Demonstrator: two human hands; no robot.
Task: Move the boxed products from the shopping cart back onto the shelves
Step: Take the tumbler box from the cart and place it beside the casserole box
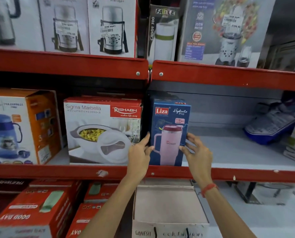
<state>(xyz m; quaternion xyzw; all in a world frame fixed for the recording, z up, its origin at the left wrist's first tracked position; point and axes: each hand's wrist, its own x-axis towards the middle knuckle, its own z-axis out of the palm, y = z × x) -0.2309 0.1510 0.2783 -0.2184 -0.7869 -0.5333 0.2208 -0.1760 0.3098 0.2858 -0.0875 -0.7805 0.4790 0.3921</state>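
A blue Liza Hydrate Pro box (170,117) with a pink tumbler printed on it stands upright on the middle shelf (238,152), at its left end near the front lip. My left hand (140,155) presses against the box's lower left edge. My right hand (197,152) touches its lower right edge, fingers spread. Both hands bracket the box; the box rests on the shelf. The shopping cart is out of view.
A Rishabh casserole box (102,129) sits just left of the blue box, then an orange tea flask box (21,127). A blue-white packet (270,124) lies at the shelf's right. Flask and blender boxes fill the upper shelf. Red boxes (35,206) and a pale carton (167,208) sit below.
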